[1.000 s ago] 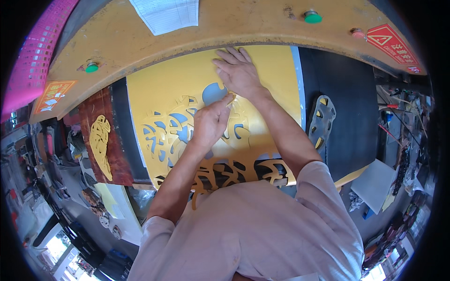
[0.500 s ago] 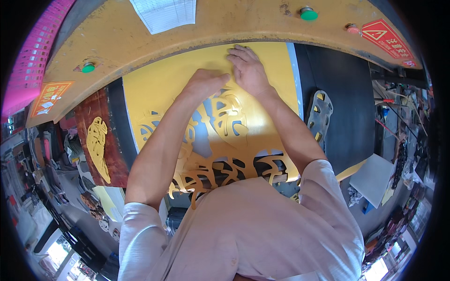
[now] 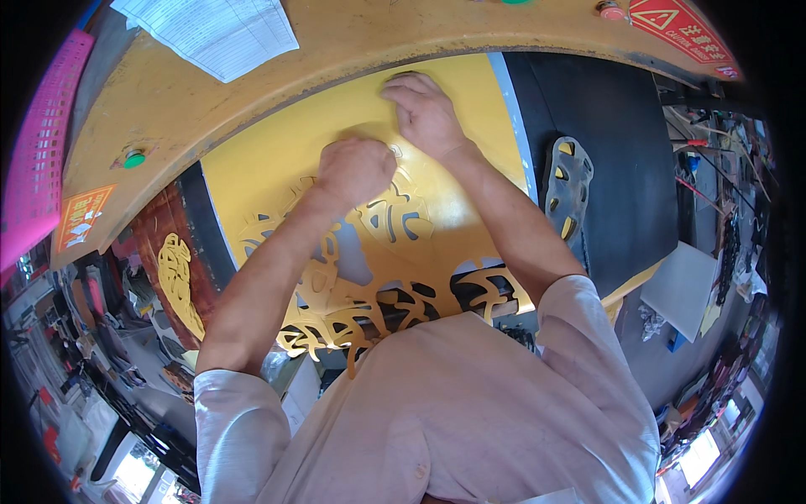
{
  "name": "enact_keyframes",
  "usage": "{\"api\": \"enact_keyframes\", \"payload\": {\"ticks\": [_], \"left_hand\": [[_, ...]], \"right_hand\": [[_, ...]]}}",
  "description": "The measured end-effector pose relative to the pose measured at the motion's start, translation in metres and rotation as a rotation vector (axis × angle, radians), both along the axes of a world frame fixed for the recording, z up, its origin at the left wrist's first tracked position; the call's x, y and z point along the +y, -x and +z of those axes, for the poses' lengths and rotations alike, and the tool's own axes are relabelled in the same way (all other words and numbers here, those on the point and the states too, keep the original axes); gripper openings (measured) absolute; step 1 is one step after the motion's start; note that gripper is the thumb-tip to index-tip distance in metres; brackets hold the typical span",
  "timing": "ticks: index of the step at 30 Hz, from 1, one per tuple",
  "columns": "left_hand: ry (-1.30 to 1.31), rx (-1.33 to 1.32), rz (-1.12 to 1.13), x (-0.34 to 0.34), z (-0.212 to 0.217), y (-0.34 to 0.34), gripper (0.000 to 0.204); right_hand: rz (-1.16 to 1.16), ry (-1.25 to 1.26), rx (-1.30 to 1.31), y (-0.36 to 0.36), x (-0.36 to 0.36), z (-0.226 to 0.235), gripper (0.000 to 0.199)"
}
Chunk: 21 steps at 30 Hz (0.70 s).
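Note:
A yellow sheet [image 3: 277,147] lies on the work surface under my hands, its near part full of cut-outs that leave a lacy web. My left hand [image 3: 357,170] is closed like a fist over the cut pattern; what its fingers hold, if anything, is hidden. Farther back and to the right, my right hand [image 3: 426,116] rests on the uncut part of the sheet, its fingers partly bent and apart. Beside my right forearm, a grey shoe-shaped cutting die [image 3: 567,185] sits on a black board [image 3: 625,160]. Strips of the web hang over the near edge against my shirt.
Yellow cut pieces [image 3: 175,273] lie on a reddish board [image 3: 155,223] at the left. A tan machine beam [image 3: 353,34] spans the far side, bearing a green button [image 3: 134,159], a red button [image 3: 610,10] and a paper sheet [image 3: 214,34]. A pink basket [image 3: 49,126] stands far left.
The view has shifted, so the beam and sheet sit differently in it. My left hand has closed more tightly into a fist. My right hand stays on the far part of the sheet.

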<state>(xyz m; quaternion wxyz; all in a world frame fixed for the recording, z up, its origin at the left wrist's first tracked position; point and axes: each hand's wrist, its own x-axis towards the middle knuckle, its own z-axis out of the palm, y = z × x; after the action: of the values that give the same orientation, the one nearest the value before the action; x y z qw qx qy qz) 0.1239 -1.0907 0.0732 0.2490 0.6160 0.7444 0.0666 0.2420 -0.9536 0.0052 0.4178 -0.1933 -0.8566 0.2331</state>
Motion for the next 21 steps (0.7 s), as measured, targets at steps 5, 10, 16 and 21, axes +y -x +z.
{"api": "enact_keyframes", "payload": {"ticks": [5,10,16,21], "left_hand": [[-0.161,0.326,-0.350,-0.021,-0.015,-0.010,0.011],[-0.412,0.032,0.016,-0.032,-0.032,-0.003,0.031],[-0.389,-0.872,1.090,-0.089,-0.006,0.078,0.024],[-0.673,-0.310,0.743,-0.188,-0.035,0.014,0.023]], "right_hand": [[0.017,-0.011,-0.053,-0.001,0.002,-0.001,0.027],[0.015,-0.002,-0.076,0.005,0.004,0.001,0.026],[-0.065,0.305,-0.007,-0.082,-0.026,0.053,0.021],[-0.839,0.249,-0.361,-0.244,-0.064,0.081,0.055]]}}
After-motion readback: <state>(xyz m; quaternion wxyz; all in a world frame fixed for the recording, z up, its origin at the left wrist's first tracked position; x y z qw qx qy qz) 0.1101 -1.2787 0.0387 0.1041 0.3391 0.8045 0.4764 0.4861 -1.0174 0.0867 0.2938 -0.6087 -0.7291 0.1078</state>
